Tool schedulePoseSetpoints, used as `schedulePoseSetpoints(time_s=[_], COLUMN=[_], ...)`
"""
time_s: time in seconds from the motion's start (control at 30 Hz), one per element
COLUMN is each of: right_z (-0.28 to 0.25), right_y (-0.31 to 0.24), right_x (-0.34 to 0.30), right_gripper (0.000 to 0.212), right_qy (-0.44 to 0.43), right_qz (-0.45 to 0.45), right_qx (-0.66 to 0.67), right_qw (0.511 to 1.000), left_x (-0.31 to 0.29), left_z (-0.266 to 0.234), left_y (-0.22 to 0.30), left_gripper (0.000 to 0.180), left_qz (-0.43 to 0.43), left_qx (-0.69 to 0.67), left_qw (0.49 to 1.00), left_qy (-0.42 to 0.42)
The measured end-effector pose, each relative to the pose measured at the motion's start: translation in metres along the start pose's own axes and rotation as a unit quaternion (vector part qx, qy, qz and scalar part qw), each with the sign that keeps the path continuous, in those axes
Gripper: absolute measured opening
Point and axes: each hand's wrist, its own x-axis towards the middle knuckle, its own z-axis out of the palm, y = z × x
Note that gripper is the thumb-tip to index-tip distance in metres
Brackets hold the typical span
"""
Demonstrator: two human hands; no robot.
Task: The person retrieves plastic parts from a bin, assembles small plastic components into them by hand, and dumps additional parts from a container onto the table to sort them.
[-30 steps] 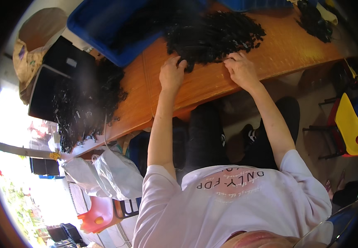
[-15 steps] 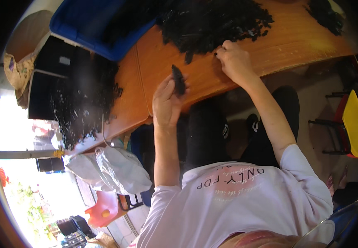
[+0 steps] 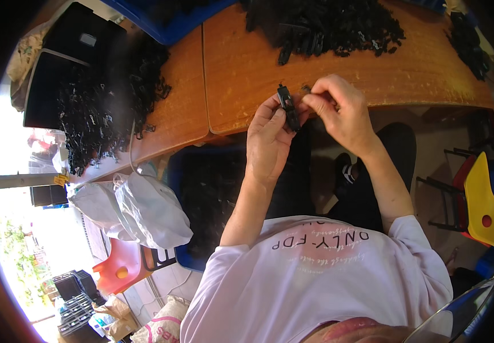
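Observation:
Between the thumb and fingers of my left hand (image 3: 268, 134) is a long, narrow black plastic part (image 3: 287, 107), held up in front of the table edge with a small opening in its face. Close to its right side, my right hand (image 3: 341, 108) has thumb and forefinger pinched on a small dark piece (image 3: 306, 90), too small to name. The two hands nearly meet, and a slim gap shows between the small piece and the black part. Beyond them on the wooden table (image 3: 235, 71) lies a heap of small black parts (image 3: 327, 31).
A blue bin (image 3: 170, 34) stands at the far edge, and another pile of black parts (image 3: 95, 108) covers the left end. White bags (image 3: 144, 208) hang beside a blue tub (image 3: 193, 257) below the table. At the right is a yellow chair (image 3: 490, 200).
My right hand has come back from the heap's edge toward my left hand, now pinching a small piece. My left hand has moved right, its black part turned to show its face.

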Motion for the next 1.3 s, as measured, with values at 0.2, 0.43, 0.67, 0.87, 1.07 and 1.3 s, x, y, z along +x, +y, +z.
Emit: schedulePoseSetpoints(time_s=[0.2,0.43,0.67,0.87,1.07,1.3], right_z=[0.024,0.03,0.032,0.037,0.035,0.031], right_y=[-0.007,-0.007,-0.012,-0.01,-0.007,-0.007], right_x=[-0.013,-0.019,-0.018,-0.024,-0.025,-0.022], right_gripper=[0.022,0.028,0.024,0.027,0.021,0.022], right_qy=[0.05,0.034,0.006,0.037,0.048,0.081], right_qz=[-0.189,-0.218,-0.242,-0.241,-0.167,-0.203], right_qx=[-0.103,-0.162,-0.167,-0.146,-0.056,-0.109], right_qw=[0.975,0.962,0.956,0.959,0.983,0.97], left_x=[-0.007,-0.01,-0.012,-0.015,-0.016,-0.018], left_z=[0.003,-0.006,-0.001,0.006,0.004,0.007], left_y=[-0.003,-0.007,-0.001,0.004,0.0,-0.001], left_gripper=[0.035,0.033,0.033,0.032,0.034,0.034], left_qz=[-0.002,0.032,0.038,0.052,0.094,0.139], left_qx=[-0.031,-0.026,-0.014,0.0,0.045,0.193], left_qw=[0.999,0.999,0.998,0.997,0.994,0.965], left_qy=[-0.01,0.014,0.04,0.048,0.037,0.108])
